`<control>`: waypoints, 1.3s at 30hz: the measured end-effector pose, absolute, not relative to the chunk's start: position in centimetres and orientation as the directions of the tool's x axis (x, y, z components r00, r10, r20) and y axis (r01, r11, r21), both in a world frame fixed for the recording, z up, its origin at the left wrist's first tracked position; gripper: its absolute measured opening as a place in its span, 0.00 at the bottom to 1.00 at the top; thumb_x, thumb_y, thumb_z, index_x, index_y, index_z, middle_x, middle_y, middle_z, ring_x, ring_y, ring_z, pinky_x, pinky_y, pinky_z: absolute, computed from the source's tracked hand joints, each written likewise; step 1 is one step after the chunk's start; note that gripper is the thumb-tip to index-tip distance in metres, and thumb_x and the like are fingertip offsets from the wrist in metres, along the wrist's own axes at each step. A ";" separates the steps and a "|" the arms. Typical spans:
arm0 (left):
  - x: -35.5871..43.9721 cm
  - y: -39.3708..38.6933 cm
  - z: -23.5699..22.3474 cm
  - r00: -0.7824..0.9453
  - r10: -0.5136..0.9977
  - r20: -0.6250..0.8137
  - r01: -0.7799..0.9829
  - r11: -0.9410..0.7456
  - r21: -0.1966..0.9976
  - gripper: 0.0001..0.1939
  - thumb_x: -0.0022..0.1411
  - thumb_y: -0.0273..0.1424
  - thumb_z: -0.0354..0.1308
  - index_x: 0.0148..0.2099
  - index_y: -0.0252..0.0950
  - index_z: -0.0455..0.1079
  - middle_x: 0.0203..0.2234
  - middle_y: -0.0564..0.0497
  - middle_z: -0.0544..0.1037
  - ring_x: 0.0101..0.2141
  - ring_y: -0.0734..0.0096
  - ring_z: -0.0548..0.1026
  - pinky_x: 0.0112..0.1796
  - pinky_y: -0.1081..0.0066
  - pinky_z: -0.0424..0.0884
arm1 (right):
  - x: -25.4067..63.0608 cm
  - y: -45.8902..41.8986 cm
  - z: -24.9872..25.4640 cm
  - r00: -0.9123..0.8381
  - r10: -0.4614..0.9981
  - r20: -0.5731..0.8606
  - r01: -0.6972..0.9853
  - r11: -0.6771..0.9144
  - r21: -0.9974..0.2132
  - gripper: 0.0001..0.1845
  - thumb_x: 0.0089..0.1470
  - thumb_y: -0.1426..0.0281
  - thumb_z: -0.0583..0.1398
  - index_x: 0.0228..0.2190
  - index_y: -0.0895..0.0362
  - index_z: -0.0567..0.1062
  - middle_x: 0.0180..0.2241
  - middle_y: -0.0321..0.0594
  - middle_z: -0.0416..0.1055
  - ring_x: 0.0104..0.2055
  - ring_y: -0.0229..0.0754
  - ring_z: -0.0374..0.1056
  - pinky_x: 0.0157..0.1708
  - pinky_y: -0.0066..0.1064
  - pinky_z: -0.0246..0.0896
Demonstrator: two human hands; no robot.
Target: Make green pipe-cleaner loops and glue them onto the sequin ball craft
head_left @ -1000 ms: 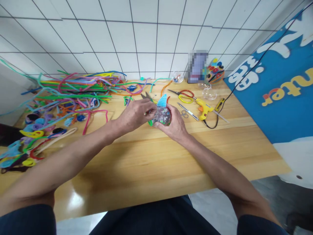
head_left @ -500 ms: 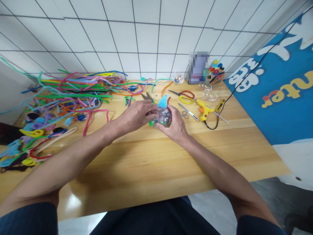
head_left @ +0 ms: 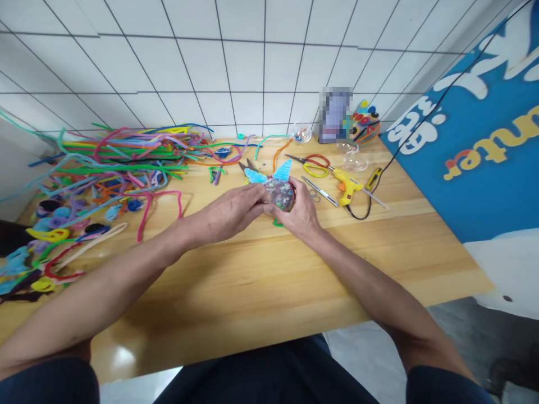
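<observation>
Between my hands is a clear plastic ball [head_left: 281, 194] with small coloured bits inside. Two light-blue pipe-cleaner pieces, a pointed one [head_left: 283, 170] and a flatter one [head_left: 255, 176], stick out from its top. My right hand [head_left: 302, 206] wraps round the ball's right side. On the left side, my left hand [head_left: 244, 206] presses its closed fingers against the ball. A bit of green [head_left: 278, 223] shows under the ball. Behind my left hand lie pliers [head_left: 249, 165], their handles hidden.
Bundled pipe cleaners [head_left: 138, 147] and a pile of coloured pieces [head_left: 63, 219] cover the left side. Scissors [head_left: 314, 164], a craft knife [head_left: 320, 192] and a yellow glue gun [head_left: 348, 188] lie to the right. The glue gun's black cable [head_left: 410, 140] runs up right. Clear plastic shells [head_left: 355, 159] sit behind.
The ball has turned in my hands, and a second light-blue piece now shows at its upper left. My left hand has shifted lower along the ball's side. The whole view has shifted slightly.
</observation>
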State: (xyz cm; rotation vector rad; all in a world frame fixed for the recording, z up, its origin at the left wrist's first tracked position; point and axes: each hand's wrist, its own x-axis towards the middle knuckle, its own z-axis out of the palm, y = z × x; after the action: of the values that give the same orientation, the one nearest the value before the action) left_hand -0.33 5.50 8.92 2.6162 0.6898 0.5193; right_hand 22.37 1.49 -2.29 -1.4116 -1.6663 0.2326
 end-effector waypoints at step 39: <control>-2.3 16.6 6.5 0.284 0.926 0.248 0.401 -0.349 0.847 0.24 0.74 0.41 0.57 0.24 0.38 0.67 0.18 0.53 0.70 0.18 0.74 0.63 0.22 0.69 0.56 | 23.3 1.0 -2.1 0.026 0.860 0.510 0.691 0.353 -0.631 0.48 0.55 0.53 0.74 0.68 0.52 0.63 0.65 0.58 0.74 0.67 0.65 0.72 0.64 0.62 0.72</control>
State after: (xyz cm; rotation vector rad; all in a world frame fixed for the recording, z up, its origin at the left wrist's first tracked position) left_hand -2.29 16.63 6.52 1.8874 1.1903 1.0031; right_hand 23.34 1.00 -2.12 -1.3898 -1.7126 0.2344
